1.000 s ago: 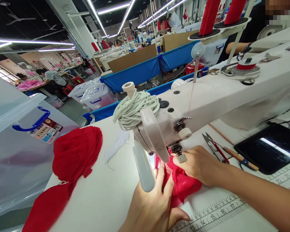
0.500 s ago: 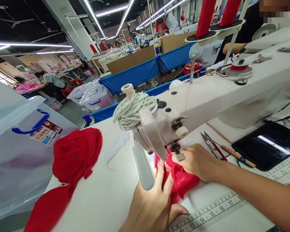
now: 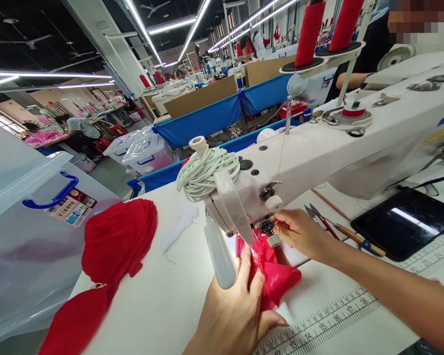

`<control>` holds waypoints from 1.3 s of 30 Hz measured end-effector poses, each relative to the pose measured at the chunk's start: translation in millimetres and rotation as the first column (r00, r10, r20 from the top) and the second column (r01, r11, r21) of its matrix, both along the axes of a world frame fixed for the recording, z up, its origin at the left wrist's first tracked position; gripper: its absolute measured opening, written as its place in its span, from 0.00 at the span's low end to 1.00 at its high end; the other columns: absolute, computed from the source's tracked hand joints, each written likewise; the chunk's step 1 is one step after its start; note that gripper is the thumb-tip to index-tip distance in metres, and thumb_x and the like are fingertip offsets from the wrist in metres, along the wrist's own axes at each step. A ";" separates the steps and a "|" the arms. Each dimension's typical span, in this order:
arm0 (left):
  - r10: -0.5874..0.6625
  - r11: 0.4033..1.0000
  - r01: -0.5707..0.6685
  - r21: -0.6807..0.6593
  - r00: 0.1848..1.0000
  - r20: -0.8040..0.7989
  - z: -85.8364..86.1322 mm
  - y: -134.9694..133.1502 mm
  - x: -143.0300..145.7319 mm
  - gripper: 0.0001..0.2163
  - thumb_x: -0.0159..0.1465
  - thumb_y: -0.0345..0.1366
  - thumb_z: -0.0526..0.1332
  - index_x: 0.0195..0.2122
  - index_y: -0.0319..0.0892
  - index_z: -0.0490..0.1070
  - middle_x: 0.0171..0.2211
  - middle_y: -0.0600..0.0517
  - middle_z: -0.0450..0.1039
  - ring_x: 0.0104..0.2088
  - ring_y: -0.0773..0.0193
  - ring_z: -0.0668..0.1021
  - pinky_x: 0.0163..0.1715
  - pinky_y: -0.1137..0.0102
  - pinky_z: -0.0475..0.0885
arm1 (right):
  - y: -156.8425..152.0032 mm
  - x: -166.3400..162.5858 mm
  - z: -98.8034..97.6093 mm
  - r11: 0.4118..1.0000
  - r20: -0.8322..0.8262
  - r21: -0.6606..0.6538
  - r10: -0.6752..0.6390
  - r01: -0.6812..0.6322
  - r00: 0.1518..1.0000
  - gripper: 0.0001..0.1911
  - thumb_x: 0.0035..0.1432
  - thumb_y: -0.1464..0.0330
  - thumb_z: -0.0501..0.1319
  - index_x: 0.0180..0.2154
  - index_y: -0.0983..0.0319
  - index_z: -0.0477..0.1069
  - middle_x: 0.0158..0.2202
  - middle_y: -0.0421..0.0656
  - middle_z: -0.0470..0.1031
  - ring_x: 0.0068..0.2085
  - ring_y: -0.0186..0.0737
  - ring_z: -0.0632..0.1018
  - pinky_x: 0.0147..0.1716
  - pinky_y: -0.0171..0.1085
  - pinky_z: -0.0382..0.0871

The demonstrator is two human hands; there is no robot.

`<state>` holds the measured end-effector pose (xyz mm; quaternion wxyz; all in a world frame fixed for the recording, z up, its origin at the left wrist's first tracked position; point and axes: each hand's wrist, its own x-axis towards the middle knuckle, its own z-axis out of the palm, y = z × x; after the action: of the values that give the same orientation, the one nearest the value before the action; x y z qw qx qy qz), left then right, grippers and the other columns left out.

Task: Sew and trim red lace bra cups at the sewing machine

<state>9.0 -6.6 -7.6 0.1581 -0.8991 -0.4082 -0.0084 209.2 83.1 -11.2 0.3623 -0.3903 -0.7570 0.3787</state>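
Observation:
A sheer red fabric piece with a lacy edge (image 3: pixel 279 281) lies under the head of a white sewing machine (image 3: pixel 307 153). My left hand (image 3: pixel 229 308) rests on it, fingers stretched out flat and pressing the cloth near the needle area. The machine head and its grey lever (image 3: pixel 220 254) hide part of the fingertips. To the right of the thread tension knobs (image 3: pixel 272 222), my right hand (image 3: pixel 303 234) is off the fabric with its fingers pinched together. Whatever is between those fingers is too small or hidden to make out.
Bundled red cloth (image 3: pixel 120 241) lies left, beside a clear plastic box (image 3: pixel 77 236). Right of the machine are scissors (image 3: pixel 323 219), a wooden-handled tool (image 3: pixel 358 236) and a dark tablet (image 3: pixel 407 222). A printed ruler (image 3: pixel 329 323) runs along the front. Thread cones (image 3: pixel 311 37) stand above.
My right hand has lifted off the red fabric and moved up beside the tension knobs, its fingers now pinched. My left hand stays on the cloth. The view has shifted slightly.

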 end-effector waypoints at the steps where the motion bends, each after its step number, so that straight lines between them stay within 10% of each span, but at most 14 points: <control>1: 0.002 1.000 -0.002 0.000 1.000 0.004 -0.2 0.0 -0.2 0.34 0.58 0.64 0.46 0.46 0.39 0.73 0.55 0.33 0.69 0.48 0.43 0.77 0.30 0.61 0.78 | 2.1 -1.8 -2.5 0.997 0.026 0.069 -0.043 0.041 0.999 0.15 0.61 0.63 0.52 0.23 0.59 0.58 0.17 0.33 0.59 0.19 0.31 0.61 0.20 0.30 0.54; 9: 0.012 1.000 -0.012 -0.009 1.000 -0.009 2.2 -0.1 2.1 0.32 0.59 0.63 0.49 0.45 0.39 0.73 0.55 0.34 0.69 0.48 0.44 0.77 0.32 0.61 0.78 | 0.7 -10.3 -15.7 0.884 0.166 0.427 -0.286 0.193 0.944 0.17 0.62 0.69 0.48 0.20 0.59 0.58 0.17 0.37 0.64 0.20 0.33 0.63 0.21 0.31 0.50; 39: -0.013 0.995 0.016 -0.099 0.999 0.035 13.8 2.5 9.9 0.32 0.59 0.61 0.51 0.42 0.34 0.77 0.49 0.27 0.72 0.41 0.35 0.79 0.25 0.55 0.77 | 2.4 -7.0 -19.7 0.861 0.101 0.494 -0.198 0.123 0.975 0.17 0.64 0.70 0.49 0.23 0.59 0.62 0.19 0.37 0.68 0.21 0.32 0.66 0.23 0.31 0.53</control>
<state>18.8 -4.1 6.2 0.1061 -0.9084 -0.4043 -0.0047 202.2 85.5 -30.9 0.4215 -0.3760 -0.8171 0.1154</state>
